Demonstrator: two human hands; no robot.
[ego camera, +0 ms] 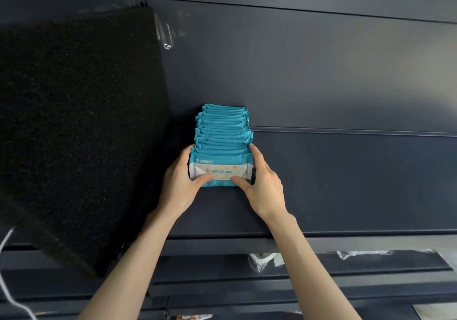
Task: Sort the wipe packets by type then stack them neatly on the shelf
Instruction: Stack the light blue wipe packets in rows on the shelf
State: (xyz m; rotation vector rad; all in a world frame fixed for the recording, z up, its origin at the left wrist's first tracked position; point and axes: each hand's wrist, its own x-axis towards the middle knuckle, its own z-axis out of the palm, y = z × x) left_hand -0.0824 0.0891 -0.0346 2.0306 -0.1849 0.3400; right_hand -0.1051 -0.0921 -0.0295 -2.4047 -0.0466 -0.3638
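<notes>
A row of several teal-and-white wipe packets (222, 131) stands upright on the dark shelf (346, 183), reaching back to the rear panel. The front packet (220, 165) faces me with its white label. My left hand (179, 186) presses the left end of the row, thumb across the front packet's lower face. My right hand (263, 183) grips the right end, its thumb also on the front packet. Both hands squeeze the row between them.
A large black foam panel (74, 134) leans at the left, close to the packets. The shelf's front lip (321, 234) runs below my wrists. Crumpled clear plastic (264, 260) lies on a lower ledge. A white cable (5, 270) hangs at the far left.
</notes>
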